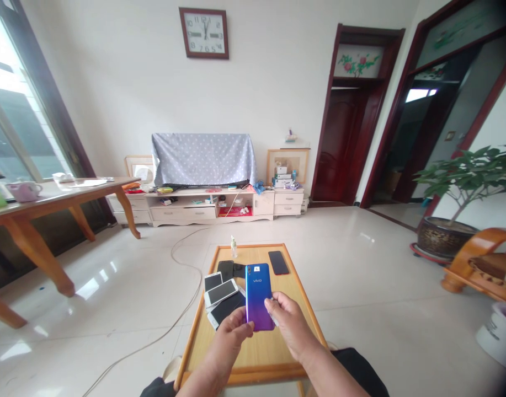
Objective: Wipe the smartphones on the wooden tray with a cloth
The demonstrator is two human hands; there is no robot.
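Note:
I hold a blue-to-purple phone back side up over a small wooden table. My left hand grips its lower left edge, fingers curled. My right hand pinches a small whitish thing against the phone's lower right side; I cannot make out what it is. To the left of the phone lies a pile of several phones, some white and some black. A dark phone lies alone at the table's far right, and a small clear bottle stands at the far edge.
A cable snakes over the tiled floor left of the table. A long wooden table stands at left, a low white cabinet with a cloth-covered object against the far wall, a potted plant and wooden chair at right.

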